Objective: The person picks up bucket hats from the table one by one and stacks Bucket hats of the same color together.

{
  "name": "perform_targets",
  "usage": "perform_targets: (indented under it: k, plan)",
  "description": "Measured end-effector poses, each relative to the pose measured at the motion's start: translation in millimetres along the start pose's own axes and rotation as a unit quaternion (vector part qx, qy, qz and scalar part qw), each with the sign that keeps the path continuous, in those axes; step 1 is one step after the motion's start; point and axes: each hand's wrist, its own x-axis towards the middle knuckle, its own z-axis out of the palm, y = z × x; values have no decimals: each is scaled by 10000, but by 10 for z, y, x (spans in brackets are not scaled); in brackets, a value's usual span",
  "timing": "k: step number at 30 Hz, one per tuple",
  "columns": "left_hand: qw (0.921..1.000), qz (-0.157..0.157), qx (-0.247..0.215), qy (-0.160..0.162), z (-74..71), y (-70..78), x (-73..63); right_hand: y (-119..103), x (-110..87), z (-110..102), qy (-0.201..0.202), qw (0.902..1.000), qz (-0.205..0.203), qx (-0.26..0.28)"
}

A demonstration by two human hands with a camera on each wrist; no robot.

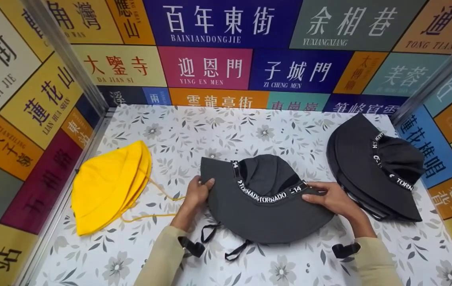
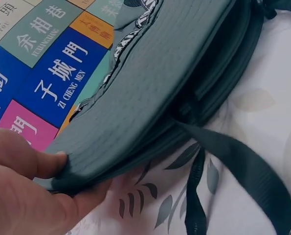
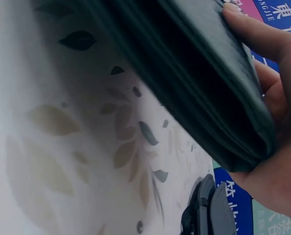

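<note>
A dark grey wide-brimmed bucket hat (image 1: 273,222), with a black-and-white lettered band around its crown, is held at mid-table between both hands. Several layered brim edges show beneath its top brim (image 2: 135,93) in the left wrist view. My left hand (image 1: 199,192) pinches the brim at its left end, thumb on top and fingers underneath. On the other side, my right hand (image 1: 331,196) grips the brim, the thumb (image 3: 255,27) lying over its upper face. Black straps (image 2: 238,161) dangle from the hat's underside.
Left of the held hat lie yellow bucket hats (image 1: 111,186), nested, with a yellow cord trailing toward my left hand. More dark lettered-band hats (image 1: 369,171) lie stacked at the right. Sign-printed walls (image 1: 210,67) enclose the flower-patterned table (image 1: 162,254) at the back and sides.
</note>
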Motion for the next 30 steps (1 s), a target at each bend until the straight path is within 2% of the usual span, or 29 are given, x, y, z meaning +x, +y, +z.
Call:
perform_targets:
  k: [3, 8, 14, 18, 21, 25, 26, 28, 30]
  plan:
    - [9995, 101, -197, 215, -36, 23, -14, -30, 9, -41, -64, 9988, 190, 438]
    - [9970, 268, -308, 655, -71, 69, -50, -48, 5, -70, 307, 9936, 326, 1039]
    - [9900, 576, -359, 1234, -46, 87, -73, -71, 48, 60, 721, 9790, 382, 1867]
    - [9865, 536, -645, 1409, -50, 94, -67, -104, 110, 144, 777, 9697, 511, 2258]
    - [9839, 418, -995, 1421, -56, 105, -43, -139, 185, 183, 926, 9494, 635, 2932]
    - [9783, 280, -1458, 1448, -32, 120, 38, -196, 323, 239, 1564, 9062, 861, 3833]
    - [9764, 267, -1589, 1439, -22, 122, 66, -209, 363, 253, 1735, 8984, 906, 3932]
    - [9728, 256, -1808, 1425, 0, 125, 128, -229, 444, 277, 2030, 8888, 1040, 3976]
    - [9708, 247, -1908, 1432, 14, 125, 195, -239, 525, 294, 2199, 8880, 1194, 3859]
